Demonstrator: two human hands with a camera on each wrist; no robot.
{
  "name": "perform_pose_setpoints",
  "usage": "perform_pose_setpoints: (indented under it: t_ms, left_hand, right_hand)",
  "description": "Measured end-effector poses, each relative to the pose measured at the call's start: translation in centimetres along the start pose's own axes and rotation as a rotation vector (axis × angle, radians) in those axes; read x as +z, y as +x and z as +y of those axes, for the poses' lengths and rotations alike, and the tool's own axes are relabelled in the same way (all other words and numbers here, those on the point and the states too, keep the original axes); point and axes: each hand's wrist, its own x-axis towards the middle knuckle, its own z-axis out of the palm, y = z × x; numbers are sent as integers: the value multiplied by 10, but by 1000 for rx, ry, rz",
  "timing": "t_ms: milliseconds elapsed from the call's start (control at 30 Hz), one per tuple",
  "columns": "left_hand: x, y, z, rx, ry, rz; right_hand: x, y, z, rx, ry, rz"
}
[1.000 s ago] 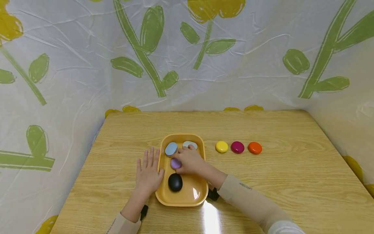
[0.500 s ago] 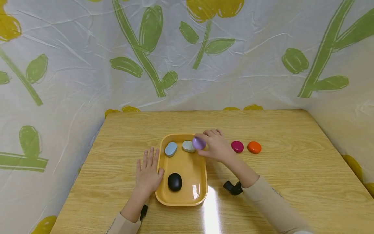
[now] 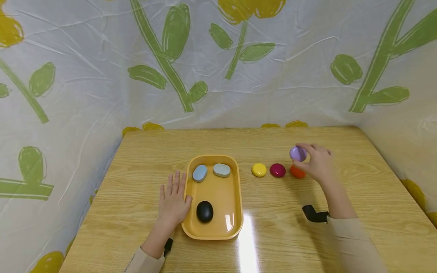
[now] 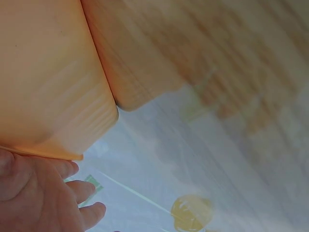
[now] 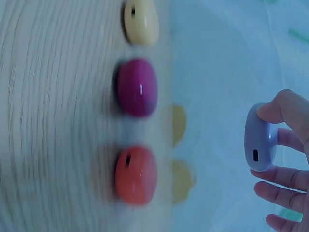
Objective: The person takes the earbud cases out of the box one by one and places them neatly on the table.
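My right hand (image 3: 318,163) pinches a glossy purple pebble-shaped piece (image 3: 297,154) between thumb and fingers, held above the table. In the right wrist view, a small dark slot shows in the side of this purple piece (image 5: 260,137). Just below it, partly covered by the hand in the head view, lies an orange-red piece (image 3: 297,173). My left hand (image 3: 173,204) lies flat with straight fingers against the left side of a yellow-orange tray (image 3: 223,197). Inside the tray are a light blue piece (image 3: 200,173), a whitish oval (image 3: 222,170) and a black egg-shaped piece (image 3: 205,212).
A yellow piece (image 3: 259,170) and a magenta one (image 3: 277,170) stand in a row with the orange-red one, right of the tray. The wooden table (image 3: 273,242) ends at a flower-printed sheet (image 3: 266,91) behind and at both sides.
My right hand has taken the purple piece out of the tray and carried it right, past the yellow and magenta pieces. The left hand has stayed at the tray.
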Motion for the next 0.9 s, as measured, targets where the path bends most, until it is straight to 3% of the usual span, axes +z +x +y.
perform_pose_setpoints:
  t_ms: [200,400,633,900]
  left_hand:
    - [0,1,-1,2,-1,14]
    - [-2,1,-1,1,7,14]
    - [1,2,0,0,-2,1]
    - [2,0,0,-9,0,3]
  right_hand:
    - [-14,-15,43,146,-67,-92]
    - [-11,-25,70,182,-108,-197]
    - [-1,-30,87,261,-89,-390]
    - [1,-31,89,263,-51,-472]
